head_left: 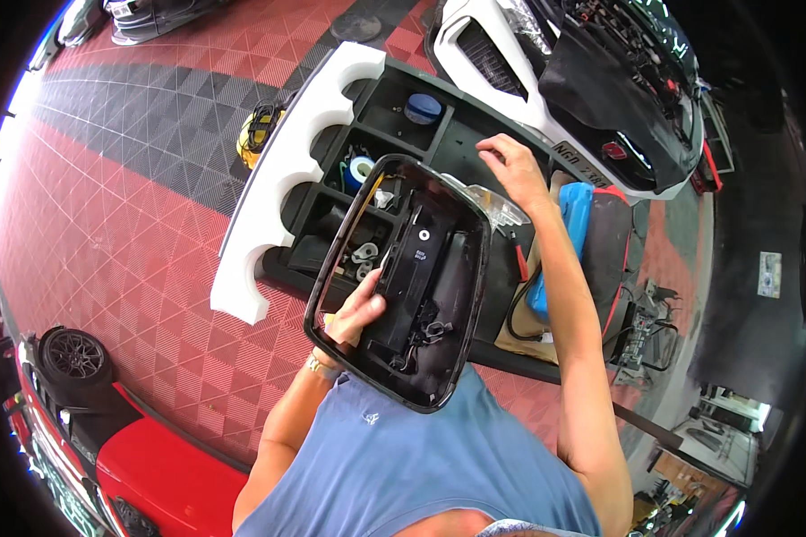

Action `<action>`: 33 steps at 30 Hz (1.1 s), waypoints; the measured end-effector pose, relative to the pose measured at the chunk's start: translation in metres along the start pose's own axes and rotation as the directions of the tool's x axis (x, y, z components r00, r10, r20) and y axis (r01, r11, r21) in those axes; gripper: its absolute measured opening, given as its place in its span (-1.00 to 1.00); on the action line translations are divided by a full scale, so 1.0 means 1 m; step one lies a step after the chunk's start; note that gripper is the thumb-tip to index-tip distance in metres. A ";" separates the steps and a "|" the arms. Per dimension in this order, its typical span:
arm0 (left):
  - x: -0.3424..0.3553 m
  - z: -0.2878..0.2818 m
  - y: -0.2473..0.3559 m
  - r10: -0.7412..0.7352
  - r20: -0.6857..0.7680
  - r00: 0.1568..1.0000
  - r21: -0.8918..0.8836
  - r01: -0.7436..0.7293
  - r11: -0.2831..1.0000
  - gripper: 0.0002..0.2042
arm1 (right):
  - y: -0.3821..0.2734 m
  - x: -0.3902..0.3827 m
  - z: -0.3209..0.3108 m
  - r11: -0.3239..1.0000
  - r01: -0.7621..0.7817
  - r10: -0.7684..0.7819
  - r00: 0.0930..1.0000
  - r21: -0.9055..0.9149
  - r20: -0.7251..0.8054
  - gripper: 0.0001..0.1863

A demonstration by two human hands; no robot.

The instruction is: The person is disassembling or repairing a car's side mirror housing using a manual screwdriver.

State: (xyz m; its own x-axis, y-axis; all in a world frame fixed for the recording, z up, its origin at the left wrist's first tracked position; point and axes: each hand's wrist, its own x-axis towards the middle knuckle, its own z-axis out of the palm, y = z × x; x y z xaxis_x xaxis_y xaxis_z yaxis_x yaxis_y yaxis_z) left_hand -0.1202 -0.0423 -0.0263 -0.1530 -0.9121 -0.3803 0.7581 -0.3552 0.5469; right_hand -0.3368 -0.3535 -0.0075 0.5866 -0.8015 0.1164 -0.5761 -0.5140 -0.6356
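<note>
My left hand (pixel 356 318) holds a black, round-cornered plastic housing (pixel 448 295) by its left side. The thumb lies over the inner edge, while the other fingers are hidden behind the rim. A small white ring and a dark connector with wiring sit inside the housing, which is tilted above the cart near my lap. Raised over the cart's far compartments, my right hand (pixel 517 170) has its fingers apart and nothing in them. Beneath that forearm are clear plastic packaging (pixel 497 208) and a red-handled tool (pixel 518 258).
The dark tool cart (pixel 475 134) has a white scalloped edge (pixel 331 112). Its compartments hold a blue round tin (pixel 423 109), a tape roll (pixel 361 170) and metal parts (pixel 364 255). A blue case (pixel 575 224) lies right. A white car front (pixel 488 54) stands beyond; a red car (pixel 166 470) is lower left.
</note>
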 end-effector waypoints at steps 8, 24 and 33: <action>0.002 0.024 0.031 0.240 0.128 0.962 0.518 -0.271 0.811 -0.39 | 0.018 0.047 0.024 0.934 0.315 -0.304 0.949 -0.167 0.087 -0.81; -0.016 0.052 0.015 0.376 0.165 0.912 0.517 -0.404 0.754 -0.44 | -0.010 0.011 -0.066 0.963 -0.032 0.099 0.965 0.268 -0.241 -0.83; -0.002 0.049 0.006 0.309 0.202 0.929 0.378 -0.365 0.851 -0.41 | -0.121 -0.108 -0.110 0.818 0.112 0.096 0.940 0.564 -0.327 -0.81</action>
State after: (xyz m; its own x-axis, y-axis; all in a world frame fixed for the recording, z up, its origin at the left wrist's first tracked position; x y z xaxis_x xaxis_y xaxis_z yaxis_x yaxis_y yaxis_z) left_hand -0.1464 -0.0531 0.0140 -0.0359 -0.9988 -0.0337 0.4617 -0.0465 0.8858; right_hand -0.3930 -0.2384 0.1413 0.3103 -0.9028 0.2978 -0.0846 -0.3383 -0.9372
